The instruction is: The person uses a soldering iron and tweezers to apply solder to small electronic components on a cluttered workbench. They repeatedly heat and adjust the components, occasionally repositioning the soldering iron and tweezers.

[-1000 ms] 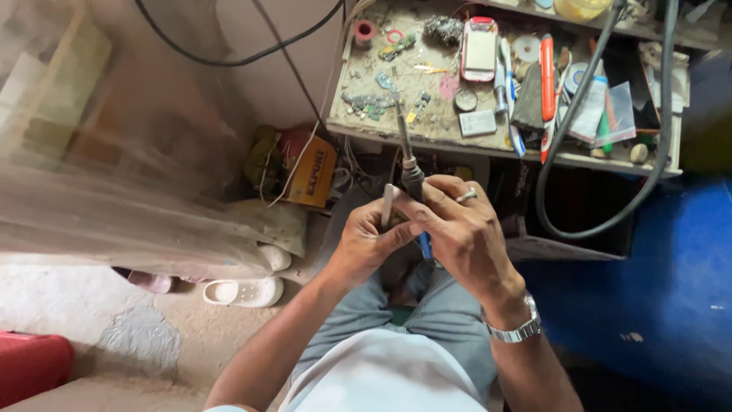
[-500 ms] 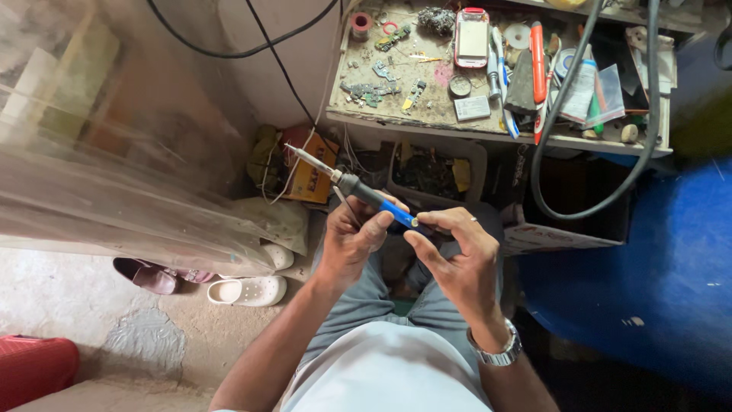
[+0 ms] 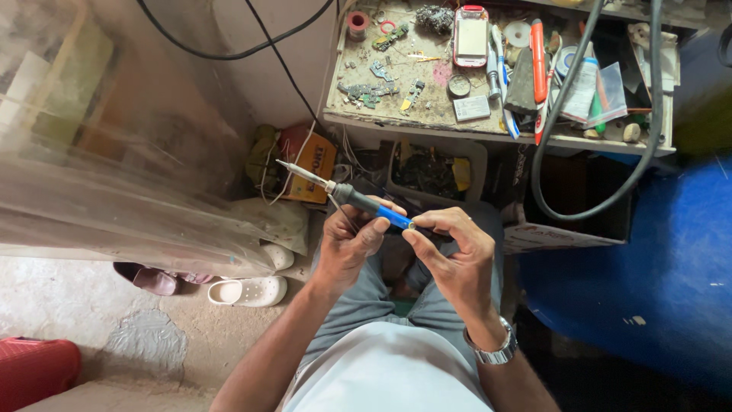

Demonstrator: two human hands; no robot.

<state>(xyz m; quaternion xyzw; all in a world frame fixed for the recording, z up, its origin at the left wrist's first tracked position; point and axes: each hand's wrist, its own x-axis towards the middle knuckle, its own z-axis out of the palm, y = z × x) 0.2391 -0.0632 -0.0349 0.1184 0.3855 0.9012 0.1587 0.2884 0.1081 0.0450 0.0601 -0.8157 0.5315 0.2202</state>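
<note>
While both hands meet above the lap, the left hand (image 3: 347, 248) grips a blue-handled soldering iron (image 3: 358, 202) and the right hand (image 3: 454, 255) pinches its rear end; its tip, upright a second ago, now points left, away from the cluttered workbench (image 3: 427, 126) beyond.

Cluttered workbench (image 3: 427, 126) w/ phone (image 3: 470, 36), black hose (image 3: 545, 164), white clog (image 3: 248, 291), red case (image 3: 34, 370)

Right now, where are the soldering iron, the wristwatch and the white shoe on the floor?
soldering iron (image 3: 358, 200): head view, on the dark collar ahead of the blue handle.
wristwatch (image 3: 494, 352): head view, on the metal band around the right wrist.
white shoe (image 3: 248, 291): head view, on the perforated upper.
</note>
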